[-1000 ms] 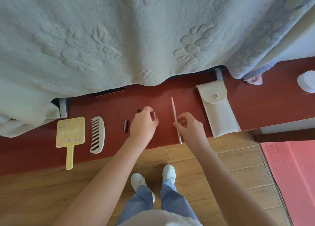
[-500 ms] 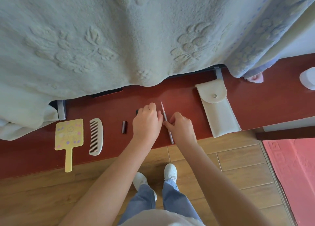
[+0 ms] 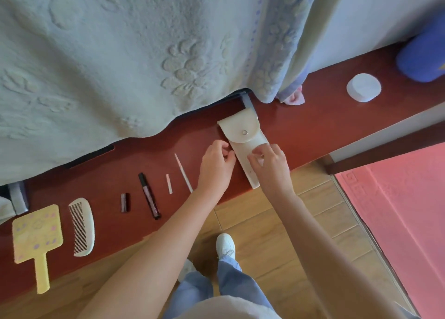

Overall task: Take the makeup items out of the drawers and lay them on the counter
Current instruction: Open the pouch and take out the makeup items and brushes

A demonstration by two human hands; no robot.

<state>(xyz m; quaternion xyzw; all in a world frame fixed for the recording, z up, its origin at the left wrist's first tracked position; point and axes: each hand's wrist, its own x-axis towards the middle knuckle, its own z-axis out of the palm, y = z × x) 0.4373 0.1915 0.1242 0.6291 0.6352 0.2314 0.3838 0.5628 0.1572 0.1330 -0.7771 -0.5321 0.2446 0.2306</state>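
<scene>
On the counter [image 3: 301, 126], both hands grip the white pouch [image 3: 243, 135], left hand [image 3: 216, 167], right hand [image 3: 271, 167] hiding its middle.

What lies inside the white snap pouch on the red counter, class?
Nothing inside shows. The white pouch lies with its flap snapped shut, the left hand at its edge and the right hand resting on it. Its contents cannot be told.

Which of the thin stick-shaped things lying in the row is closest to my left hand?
The long white stick, lying just left of your left hand. The short white piece and dark tube lie farther left.
</scene>
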